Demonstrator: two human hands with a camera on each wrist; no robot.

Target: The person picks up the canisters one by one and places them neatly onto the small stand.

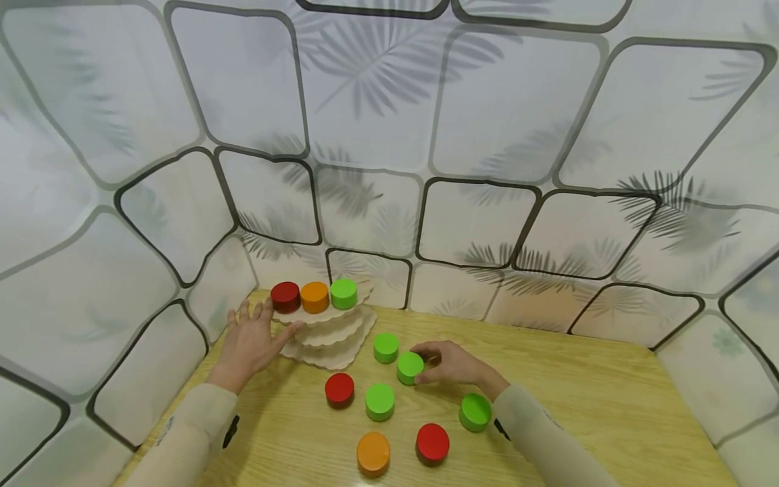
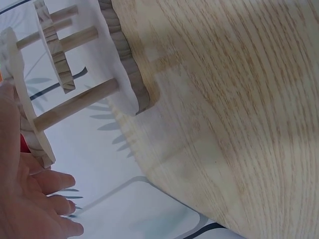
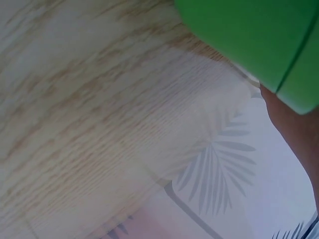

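A three-tier wooden stand [image 1: 331, 355] with scalloped edges stands at the back left of the table. On its top tier sit a dark red round block [image 1: 285, 297], an orange round block [image 1: 314, 297] and a green round block [image 1: 343, 294]. My left hand [image 1: 249, 341] holds the top tier's left corner between thumb and index finger, other fingers spread. In the left wrist view, wooden posts [image 2: 77, 104] join the tiers. My right hand [image 1: 455, 365] pinches a green round block [image 1: 410, 368] at the table. Another green block [image 1: 475, 412] lies near the right wrist.
Loose on the wooden table [image 1: 584, 399] are green blocks [image 1: 386, 348], [image 1: 380, 402], red blocks [image 1: 339, 390], [image 1: 433, 444] and an orange block [image 1: 373, 454]. Walls with leaf patterns [image 1: 377, 210] enclose the table's back and left. In the right wrist view, a green block [image 3: 249, 40] looms close.
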